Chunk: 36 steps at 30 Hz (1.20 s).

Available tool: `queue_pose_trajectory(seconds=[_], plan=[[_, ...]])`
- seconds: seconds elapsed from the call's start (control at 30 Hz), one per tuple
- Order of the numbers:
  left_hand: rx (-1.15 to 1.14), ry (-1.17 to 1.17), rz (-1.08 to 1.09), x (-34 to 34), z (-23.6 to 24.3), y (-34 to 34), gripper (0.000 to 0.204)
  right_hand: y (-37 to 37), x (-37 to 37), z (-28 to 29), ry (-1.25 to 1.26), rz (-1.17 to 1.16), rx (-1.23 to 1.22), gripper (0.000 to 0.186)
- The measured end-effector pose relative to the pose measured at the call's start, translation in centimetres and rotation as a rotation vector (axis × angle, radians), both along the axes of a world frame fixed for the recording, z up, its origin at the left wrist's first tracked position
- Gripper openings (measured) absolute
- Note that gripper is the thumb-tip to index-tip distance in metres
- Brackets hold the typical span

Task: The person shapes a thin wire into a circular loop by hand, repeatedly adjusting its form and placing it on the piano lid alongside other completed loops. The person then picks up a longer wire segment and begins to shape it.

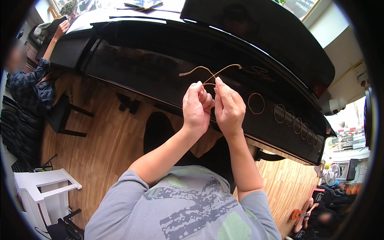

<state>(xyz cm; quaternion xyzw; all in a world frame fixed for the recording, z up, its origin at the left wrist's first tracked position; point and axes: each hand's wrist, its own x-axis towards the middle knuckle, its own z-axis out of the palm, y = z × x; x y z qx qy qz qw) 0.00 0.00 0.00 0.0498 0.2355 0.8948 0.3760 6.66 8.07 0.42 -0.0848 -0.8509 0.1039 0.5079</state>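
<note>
Broadly: black glossy piano [168, 68] across upper frame, lid closed, serving as worktop. Wood floor [104, 148] below, black stool [68, 116] at left, white step stool [44, 192] lower left. Second person at far left, sleeve in plaid, one hand up on piano's end; not involved.

Row of finished tan loops [296, 122] laid along piano's front edge to the right: several visible, shrinking toward rim; exact count uncertain, farthest too small to tell.

Left hand [196, 106] and right hand [229, 107] raised together over the piano, nearly touching. Both pinched shut, fingertips closed on one thin tan strip [212, 74]. Two free ends arching up and outward, left and right, above the pinch. Small loop apparently forming at the fingertips, partly hidden.

Judgement: batch partway through; several loops done, current one mid-forming, not yet closed or set down. Remaining stock not in view.
</note>
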Motion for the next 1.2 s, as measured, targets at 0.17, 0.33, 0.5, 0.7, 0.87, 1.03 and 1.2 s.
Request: queue_pose_trajectory(seconds=[0.17, 0.33, 0.5, 0.7, 0.87, 1.03, 1.2], plan=[[-0.112, 0.175, 0.022, 0.0, 0.3, -0.6, 0.029, -0.5, 0.7, 0.9, -0.128, -0.086, 0.176, 0.041], [-0.063, 0.257, 0.026, 0.9, 1.0, 4.1, 0.024, 4.1, 1.2, 3.1, -0.144, -0.099, 0.256, 0.032], [-0.062, 0.422, -0.020, 0.3, 0.4, 2.7, 0.023, 2.3, 1.2, 2.7, -0.148, -0.057, -0.164, 0.018], [-0.120, 0.608, -0.015, 0.0, 0.1, 0.7, 0.019, -0.2, 0.6, 1.9, -0.057, -0.038, -0.438, 0.013], [-0.066, 0.602, -0.097, -0.9, 0.0, 0.0, 0.018, -0.8, 0.3, 1.5, -0.005, 0.058, -0.654, 0.012], [-0.072, 0.652, -0.115, -2.1, 0.8, -0.5, 0.023, -0.9, 0.4, 1.7, 0.127, 0.185, -0.867, 0.009], [-0.152, 0.796, 0.042, -1.9, -0.1, 0.0, 0.028, -1.1, 0.1, 1.8, 0.229, 0.314, -1.031, 0.009]])
